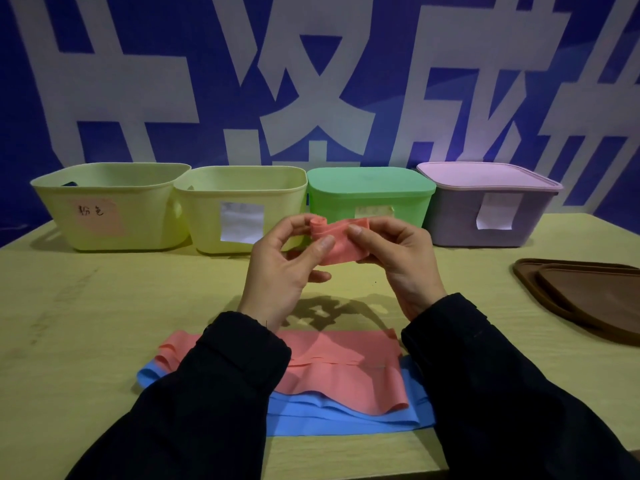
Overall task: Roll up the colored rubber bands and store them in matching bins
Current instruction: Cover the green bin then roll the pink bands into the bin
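Observation:
A pink rubber band (337, 242) is held up over the table, partly rolled at its left end. My left hand (284, 268) pinches the rolled end and my right hand (401, 258) pinches the flat end. Below my arms lies a pile of pink bands (346, 368) on top of blue bands (346, 419). At the back stand an open yellow bin with a pink label (104, 206), an open yellow bin with a white label (242, 209), a lidded green bin (370, 195) and a lidded purple bin (485, 206).
Two brown lids (588, 296) lie stacked at the right edge of the wooden table (104, 323). A blue wall with large white characters stands right behind the bins.

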Demonstrator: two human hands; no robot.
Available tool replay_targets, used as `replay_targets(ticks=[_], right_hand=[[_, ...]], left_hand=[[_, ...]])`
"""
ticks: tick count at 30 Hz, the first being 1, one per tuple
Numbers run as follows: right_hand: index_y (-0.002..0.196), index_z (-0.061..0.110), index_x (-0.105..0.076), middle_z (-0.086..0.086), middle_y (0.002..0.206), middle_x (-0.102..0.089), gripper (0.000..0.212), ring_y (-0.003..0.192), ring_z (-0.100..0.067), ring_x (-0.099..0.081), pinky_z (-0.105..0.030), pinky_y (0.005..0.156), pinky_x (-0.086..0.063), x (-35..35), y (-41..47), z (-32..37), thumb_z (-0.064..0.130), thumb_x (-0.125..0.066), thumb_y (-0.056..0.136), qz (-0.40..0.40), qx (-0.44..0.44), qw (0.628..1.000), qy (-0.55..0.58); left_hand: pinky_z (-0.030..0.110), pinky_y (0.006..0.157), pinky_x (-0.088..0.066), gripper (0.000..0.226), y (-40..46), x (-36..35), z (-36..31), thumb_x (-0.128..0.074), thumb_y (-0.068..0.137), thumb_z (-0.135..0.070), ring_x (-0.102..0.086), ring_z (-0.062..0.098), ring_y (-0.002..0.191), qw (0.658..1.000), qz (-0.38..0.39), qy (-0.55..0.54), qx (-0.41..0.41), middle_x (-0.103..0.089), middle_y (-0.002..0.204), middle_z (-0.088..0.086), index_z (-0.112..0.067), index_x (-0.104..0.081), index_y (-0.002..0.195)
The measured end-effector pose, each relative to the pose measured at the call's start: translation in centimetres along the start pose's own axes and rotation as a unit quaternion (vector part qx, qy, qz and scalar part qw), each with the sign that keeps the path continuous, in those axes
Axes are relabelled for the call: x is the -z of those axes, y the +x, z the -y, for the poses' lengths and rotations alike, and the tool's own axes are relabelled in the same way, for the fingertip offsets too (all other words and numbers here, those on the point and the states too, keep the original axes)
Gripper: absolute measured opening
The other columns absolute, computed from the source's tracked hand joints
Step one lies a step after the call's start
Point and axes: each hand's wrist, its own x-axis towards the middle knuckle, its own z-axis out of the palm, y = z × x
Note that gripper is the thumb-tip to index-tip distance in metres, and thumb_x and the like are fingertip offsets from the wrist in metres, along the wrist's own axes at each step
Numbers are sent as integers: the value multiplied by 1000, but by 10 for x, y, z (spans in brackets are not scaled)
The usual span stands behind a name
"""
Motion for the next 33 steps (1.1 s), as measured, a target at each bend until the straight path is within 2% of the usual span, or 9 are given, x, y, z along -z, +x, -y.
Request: replay_targets(ticks=[4, 8, 11, 14, 19, 22, 27, 30, 33], right_hand=[[89, 10, -72, -2, 81, -70, 8, 76, -13, -62, -27, 72, -51, -6, -2, -1, 16, -73, 84, 18, 13, 1000, 5], [88, 11, -74, -6, 81, -70, 3, 77, -18, -62, -37, 73, -52, -7, -3, -4, 13, -73, 86, 13, 3, 1000, 1], [90, 10, -75, -5, 80, -72, 4, 75, -17, -64, -34, 69, -53, -6, -4, -3, 12, -73, 87, 6, -6, 1000, -2], [92, 8, -74, -3, 79, -73, 5, 74, -15, -65, -31, 70, -54, -8, -4, -2, 10, -70, 89, 11, -15, 1000, 14], [89, 9, -75, -6, 79, -72, 6, 74, -19, -60, -36, 70, -49, -6, -4, -2, 12, -76, 85, -9, -5, 1000, 1], [89, 11, -74, -1, 76, -71, 2, 71, -13, -60, -28, 66, -48, -6, -4, -3, 12, -73, 88, 4, -8, 1000, -12], [92, 10, -73, 0, 77, -72, 9, 71, -14, -62, -26, 67, -51, -8, -5, -4, 4, -66, 93, 57, -24, 998, -12], [89, 11, -73, 1, 73, -71, 8, 66, -11, -61, -24, 62, -51, -9, -6, -2, 4, -69, 91, 36, -18, 999, -10], [88, 10, -73, 2, 72, -70, 4, 64, -9, -60, -23, 60, -49, -9, -5, -3, 5, -72, 89, 15, -15, 1000, -17]], left_hand=[[30, 69, -60, 34, -1, -3, 2, -57, 101, -10, -71, 20, 100, 1000, 27, -16, -1, -67, 120, 4, -30, -60, 128], [34, 72, -61, 21, -3, -5, 2, -59, 101, -10, -70, 27, 100, 999, 40, -29, 2, -63, 118, 15, -21, -62, 117], [34, 68, -61, 26, -2, -4, 1, -70, 93, -9, -72, 31, 98, 1000, 18, -20, -7, -65, 117, 12, -22, -62, 114], [33, 67, -62, 32, -1, -3, 1, -70, 93, -9, -73, 25, 97, 1000, 9, -22, 6, -69, 115, 5, -26, -61, 119], [43, 82, -63, 24, -1, -4, 5, -63, 98, -9, -70, 24, 106, 999, 33, 22, -24, -71, 115, 4, -24, -67, 117], [38, 76, -63, 33, -3, -6, 3, -55, 102, -6, -71, 22, 104, 999, 43, 8, -5, -66, 120, 3, -25, -62, 128], [33, 68, -60, 20, -1, -2, 5, -63, 99, -9, -70, 24, 94, 999, 16, 18, -22, -68, 113, 7, -20, -65, 115], [30, 62, -59, 27, 0, -3, 5, -70, 93, -5, -71, 23, 88, 1000, 12, 18, -16, -67, 111, 10, -23, -62, 111], [29, 63, -59, 32, -1, -3, 4, -72, 91, -9, -71, 20, 94, 1000, 6, 26, -12, -71, 108, 4, -26, -61, 116]])
